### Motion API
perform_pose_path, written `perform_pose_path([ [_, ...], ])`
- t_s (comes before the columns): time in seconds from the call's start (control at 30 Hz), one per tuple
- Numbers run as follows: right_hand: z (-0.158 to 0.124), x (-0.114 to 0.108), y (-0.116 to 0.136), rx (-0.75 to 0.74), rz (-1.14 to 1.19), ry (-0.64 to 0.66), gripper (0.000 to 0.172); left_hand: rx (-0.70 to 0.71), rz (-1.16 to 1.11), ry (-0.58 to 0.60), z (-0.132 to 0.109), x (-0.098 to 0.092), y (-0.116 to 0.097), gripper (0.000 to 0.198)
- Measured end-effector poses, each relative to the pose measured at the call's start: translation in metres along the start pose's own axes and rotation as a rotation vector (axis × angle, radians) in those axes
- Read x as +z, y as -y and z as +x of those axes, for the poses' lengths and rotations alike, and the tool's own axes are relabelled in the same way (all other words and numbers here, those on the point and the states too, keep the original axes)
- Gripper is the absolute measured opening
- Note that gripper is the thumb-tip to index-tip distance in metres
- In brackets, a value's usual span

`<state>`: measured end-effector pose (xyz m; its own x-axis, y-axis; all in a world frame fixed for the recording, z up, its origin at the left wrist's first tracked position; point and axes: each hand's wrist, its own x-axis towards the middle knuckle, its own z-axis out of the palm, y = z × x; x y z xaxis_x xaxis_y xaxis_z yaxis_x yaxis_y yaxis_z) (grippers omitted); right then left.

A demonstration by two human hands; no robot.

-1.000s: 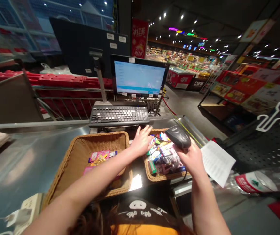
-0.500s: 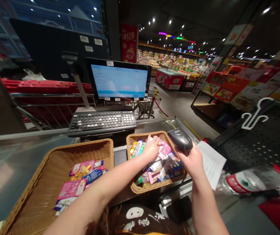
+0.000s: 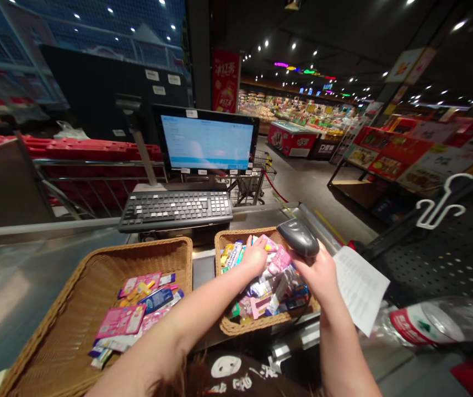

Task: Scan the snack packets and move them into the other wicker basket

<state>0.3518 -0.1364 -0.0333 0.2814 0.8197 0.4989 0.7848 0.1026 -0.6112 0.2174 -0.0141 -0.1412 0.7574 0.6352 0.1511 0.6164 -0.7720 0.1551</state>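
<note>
My right hand (image 3: pixel 316 271) is wrapped round a black handheld barcode scanner (image 3: pixel 298 237), whose head hangs over the right rim of the smaller wicker basket (image 3: pixel 257 328). My left hand (image 3: pixel 255 258) reaches into that basket, fingers curled on a small pink-and-yellow packet (image 3: pixel 268 242). Around it lie several candy packs and small packets, among them a pink pack (image 3: pixel 280 259) and a pink razor-like piece (image 3: pixel 259 306). Left of it stands a larger wicker basket (image 3: pixel 54 309) with pink packets (image 3: pixel 121 321) and a dark blue pack (image 3: pixel 156 300); my left forearm crosses its right side.
Behind the baskets are a keyboard (image 3: pixel 176 209) and a lit monitor (image 3: pixel 209 142). A printed paper sheet (image 3: pixel 360 289) and a clear plastic bottle (image 3: pixel 426 324) lie to the right. A white hook (image 3: pixel 439 207) hangs on a black perforated panel.
The scanner and my right hand have shifted slightly left over the smaller basket. My left fingers have curled in, and a pink-and-yellow packet now shows at them. The view has tilted a little.
</note>
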Motion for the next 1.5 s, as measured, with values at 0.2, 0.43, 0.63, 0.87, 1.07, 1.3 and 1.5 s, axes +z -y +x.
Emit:
perform_pose_path([
  [0.2, -0.007, -0.004, -0.002, 0.001, -0.015, -0.013, 0.028, -0.042, -0.051, -0.025, -0.019, -0.026, 0.023, 0.020],
  [0.43, -0.005, 0.006, 0.015, -0.019, -0.032, -0.017, 0.031, -0.099, -0.071, -0.174, -0.055, -0.081, 0.064, 0.012],
  [0.63, -0.001, 0.024, 0.040, -0.135, -0.041, 0.007, 0.037, -0.121, 0.015, -0.324, -0.084, -0.126, 0.084, 0.012],
  [0.87, -0.005, 0.044, 0.075, -0.366, -0.037, 0.081, 0.043, -0.167, 0.151, -0.430, -0.107, -0.167, 0.098, 0.010],
  [1.07, -0.007, 0.054, 0.103, -0.450, -0.032, 0.122, 0.038, -0.229, 0.240, -0.469, -0.125, -0.188, 0.109, 0.012],
  [1.3, -0.010, 0.062, 0.125, -0.465, 0.000, 0.232, 0.039, -0.267, 0.262, -0.485, -0.143, -0.199, 0.116, 0.013],
  [1.5, -0.015, 0.069, 0.132, -0.450, 0.007, 0.268, 0.040, -0.298, 0.289, -0.480, -0.155, -0.201, 0.124, 0.013],
])
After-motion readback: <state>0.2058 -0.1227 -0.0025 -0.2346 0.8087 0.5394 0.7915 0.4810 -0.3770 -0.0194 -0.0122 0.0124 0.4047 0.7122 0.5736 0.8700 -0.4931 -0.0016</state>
